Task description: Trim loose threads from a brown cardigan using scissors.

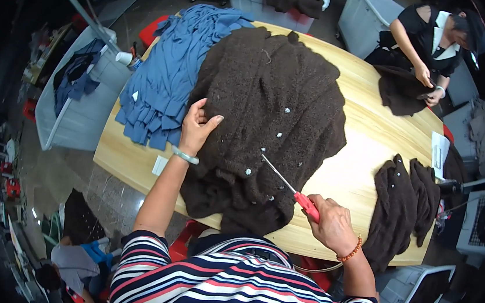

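A heap of dark brown knit garments [243, 87] with shiny round buttons lies on the wooden table before me. My right hand [333, 223] is wrapped round the red handle of a tool with a long, thin metal shaft [280, 175]. The shaft's tip is beside one of the buttons [263, 151], near the middle of the garment; whether it touches cannot be made out. At the heap's left edge, my left hand [197, 128] has its thumb and fingers apart and holds nothing. Its fingertips are over or against the brown knit.
Blue garments [171, 69] are piled at the table's left. More brown garments [395, 207] lie at the right edge. At the far right, a co-worker [430, 50] handles a dark garment [400, 91]. Bins [52, 127] stand around the wooden table [362, 122].
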A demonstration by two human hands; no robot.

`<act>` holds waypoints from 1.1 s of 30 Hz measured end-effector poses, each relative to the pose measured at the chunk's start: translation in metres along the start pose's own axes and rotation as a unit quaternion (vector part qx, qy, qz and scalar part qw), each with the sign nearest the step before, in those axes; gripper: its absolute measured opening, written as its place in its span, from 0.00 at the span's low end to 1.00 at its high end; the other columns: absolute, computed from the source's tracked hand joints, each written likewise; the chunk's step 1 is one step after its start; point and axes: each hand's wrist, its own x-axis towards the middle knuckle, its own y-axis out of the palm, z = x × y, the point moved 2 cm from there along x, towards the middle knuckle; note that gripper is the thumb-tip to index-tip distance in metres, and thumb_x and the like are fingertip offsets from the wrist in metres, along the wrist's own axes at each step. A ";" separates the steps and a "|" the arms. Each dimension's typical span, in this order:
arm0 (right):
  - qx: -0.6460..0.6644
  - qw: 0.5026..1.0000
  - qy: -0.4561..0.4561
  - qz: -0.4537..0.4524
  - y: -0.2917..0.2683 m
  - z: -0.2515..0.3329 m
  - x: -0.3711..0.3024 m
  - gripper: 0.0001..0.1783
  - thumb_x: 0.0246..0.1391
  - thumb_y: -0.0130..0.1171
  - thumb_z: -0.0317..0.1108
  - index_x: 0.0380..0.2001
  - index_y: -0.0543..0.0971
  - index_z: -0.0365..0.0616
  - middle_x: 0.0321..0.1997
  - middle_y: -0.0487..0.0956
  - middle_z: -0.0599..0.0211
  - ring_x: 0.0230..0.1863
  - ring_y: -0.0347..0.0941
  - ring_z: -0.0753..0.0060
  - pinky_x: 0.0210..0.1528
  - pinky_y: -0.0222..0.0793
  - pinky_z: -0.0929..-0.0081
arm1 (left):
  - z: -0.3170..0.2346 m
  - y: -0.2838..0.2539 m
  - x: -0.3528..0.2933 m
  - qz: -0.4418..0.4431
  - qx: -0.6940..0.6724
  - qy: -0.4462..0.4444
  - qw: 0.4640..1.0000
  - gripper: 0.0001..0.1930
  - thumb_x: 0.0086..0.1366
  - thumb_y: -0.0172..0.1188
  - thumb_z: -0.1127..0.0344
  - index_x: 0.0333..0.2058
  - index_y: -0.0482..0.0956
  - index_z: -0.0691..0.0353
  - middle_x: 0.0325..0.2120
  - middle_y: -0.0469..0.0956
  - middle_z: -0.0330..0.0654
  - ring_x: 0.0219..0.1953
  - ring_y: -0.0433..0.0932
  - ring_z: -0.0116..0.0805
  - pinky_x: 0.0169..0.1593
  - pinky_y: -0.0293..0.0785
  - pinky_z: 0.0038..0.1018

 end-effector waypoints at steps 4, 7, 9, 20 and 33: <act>0.000 0.998 0.017 -0.057 -0.003 0.029 0.023 0.14 0.51 0.60 0.32 0.41 0.73 0.43 0.22 0.75 0.54 0.27 0.74 0.50 0.33 0.69 0.58 | 0.006 0.005 0.034 0.097 -0.072 -0.011 0.993 0.12 0.61 0.62 0.73 0.43 0.76 0.68 0.39 0.79 0.38 0.38 0.75 0.22 0.46 0.72 0.21; -0.007 0.996 0.053 -0.076 -0.002 0.052 0.054 0.12 0.52 0.59 0.34 0.39 0.72 0.44 0.21 0.76 0.52 0.26 0.75 0.47 0.32 0.69 0.56 | 0.018 0.011 0.034 0.116 -0.020 0.019 0.993 0.06 0.62 0.62 0.73 0.36 0.80 0.68 0.33 0.79 0.32 0.34 0.73 0.18 0.41 0.71 0.19; -0.011 0.997 0.054 -0.061 0.008 0.061 0.069 0.12 0.52 0.59 0.35 0.37 0.72 0.44 0.19 0.76 0.51 0.25 0.75 0.46 0.31 0.69 0.54 | 0.029 0.017 0.031 0.124 -0.044 0.007 0.991 0.05 0.62 0.62 0.73 0.35 0.81 0.68 0.31 0.79 0.31 0.32 0.72 0.17 0.39 0.70 0.18; -0.050 0.995 0.070 -0.041 0.027 0.084 0.084 0.10 0.51 0.59 0.36 0.33 0.72 0.43 0.16 0.75 0.52 0.21 0.75 0.47 0.27 0.70 0.55 | 0.065 0.005 0.009 0.176 -0.072 -0.009 0.982 0.06 0.61 0.61 0.75 0.36 0.80 0.70 0.34 0.81 0.36 0.36 0.75 0.21 0.41 0.72 0.21; -0.021 0.996 0.078 0.026 0.054 0.096 0.054 0.13 0.47 0.61 0.35 0.36 0.73 0.43 0.18 0.76 0.54 0.25 0.78 0.49 0.28 0.72 0.57 | 0.078 -0.009 -0.010 0.158 -0.291 -0.172 0.928 0.10 0.64 0.60 0.73 0.44 0.79 0.67 0.42 0.79 0.38 0.42 0.76 0.26 0.51 0.73 0.25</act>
